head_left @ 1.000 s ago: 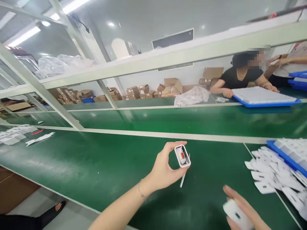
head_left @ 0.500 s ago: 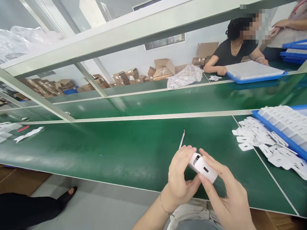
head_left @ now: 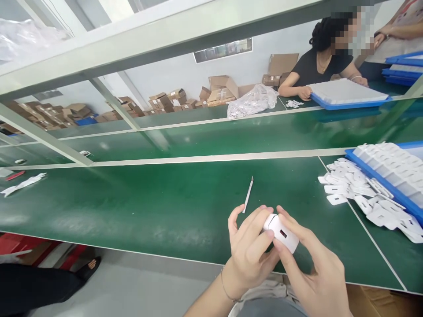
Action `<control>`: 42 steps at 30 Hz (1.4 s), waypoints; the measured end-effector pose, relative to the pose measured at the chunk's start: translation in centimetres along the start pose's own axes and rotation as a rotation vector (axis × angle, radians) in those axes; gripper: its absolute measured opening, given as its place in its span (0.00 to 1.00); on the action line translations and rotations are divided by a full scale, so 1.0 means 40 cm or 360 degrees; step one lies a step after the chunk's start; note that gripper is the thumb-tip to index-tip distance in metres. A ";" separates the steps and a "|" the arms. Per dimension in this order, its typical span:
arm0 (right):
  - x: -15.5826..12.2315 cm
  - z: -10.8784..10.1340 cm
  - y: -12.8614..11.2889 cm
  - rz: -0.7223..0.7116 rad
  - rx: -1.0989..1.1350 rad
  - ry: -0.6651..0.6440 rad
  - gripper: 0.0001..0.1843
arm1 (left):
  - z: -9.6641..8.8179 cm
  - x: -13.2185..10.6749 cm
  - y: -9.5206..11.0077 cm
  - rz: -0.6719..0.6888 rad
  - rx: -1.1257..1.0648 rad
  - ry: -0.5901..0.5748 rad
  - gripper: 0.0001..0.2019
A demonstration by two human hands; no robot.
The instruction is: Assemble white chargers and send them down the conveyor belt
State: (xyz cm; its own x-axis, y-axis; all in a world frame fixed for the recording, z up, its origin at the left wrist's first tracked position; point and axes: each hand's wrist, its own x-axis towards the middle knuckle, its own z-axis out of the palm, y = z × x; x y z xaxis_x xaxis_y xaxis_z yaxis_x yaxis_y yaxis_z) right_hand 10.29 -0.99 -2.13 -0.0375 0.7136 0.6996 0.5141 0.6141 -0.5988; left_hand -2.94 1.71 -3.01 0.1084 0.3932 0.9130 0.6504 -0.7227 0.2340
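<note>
Both hands hold a small white plastic housing [head_left: 288,241], which looks like a USB charger case, above the near edge of the green table. Its facing end carries a white cover with a dark rectangular slot, and a thin dark seam shows at the cover's upper left. My left hand [head_left: 250,246] is closed on the left side, thumb against the cover and little finger raised. My right hand [head_left: 313,264] pinches the right side between thumb and fingers. Just beyond my left fingers, a slim craft knife [head_left: 248,193] lies on the table, blade pointing away.
Loose white slotted cover plates [head_left: 350,178] are heaped at right, beside a blue tray [head_left: 393,187] of white housings. A pale rail [head_left: 211,158] crosses the table. Behind it, a co-worker [head_left: 325,59] holds another blue-edged tray [head_left: 350,103]. A person's foot [head_left: 90,266] shows lower left.
The wide dark gap beside the cover has narrowed to a thin seam. My left thumb has come up onto the cover, and my left little finger has lifted outward. The view has shifted slightly.
</note>
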 end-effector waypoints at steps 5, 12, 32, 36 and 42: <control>-0.002 0.000 -0.012 0.0094 0.0063 -0.0068 0.21 | -0.007 0.006 0.009 0.0037 0.0056 0.0047 0.05; 0.000 -0.003 -0.006 0.0177 0.0163 -0.0213 0.24 | -0.023 0.005 0.013 0.0010 0.0097 -0.0026 0.03; 0.008 -0.036 -0.007 0.1308 0.1657 -0.0569 0.24 | -0.043 0.021 0.009 -0.0036 -0.0129 -0.0133 0.06; 0.000 -0.036 -0.020 0.1218 0.1604 -0.0401 0.21 | -0.036 0.018 0.008 0.0062 -0.0077 -0.0107 0.06; 0.008 -0.019 -0.002 0.1113 0.1467 -0.0306 0.17 | -0.009 0.010 -0.004 0.0021 -0.0133 -0.0078 0.06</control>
State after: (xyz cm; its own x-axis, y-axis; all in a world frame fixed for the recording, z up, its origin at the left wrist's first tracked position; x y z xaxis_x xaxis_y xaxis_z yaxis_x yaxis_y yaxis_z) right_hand 10.88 -1.07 -1.56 -0.1618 0.9833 0.0829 -0.3382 0.0237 -0.9408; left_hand -3.30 1.78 -2.58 0.1545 0.4089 0.8994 0.5836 -0.7723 0.2508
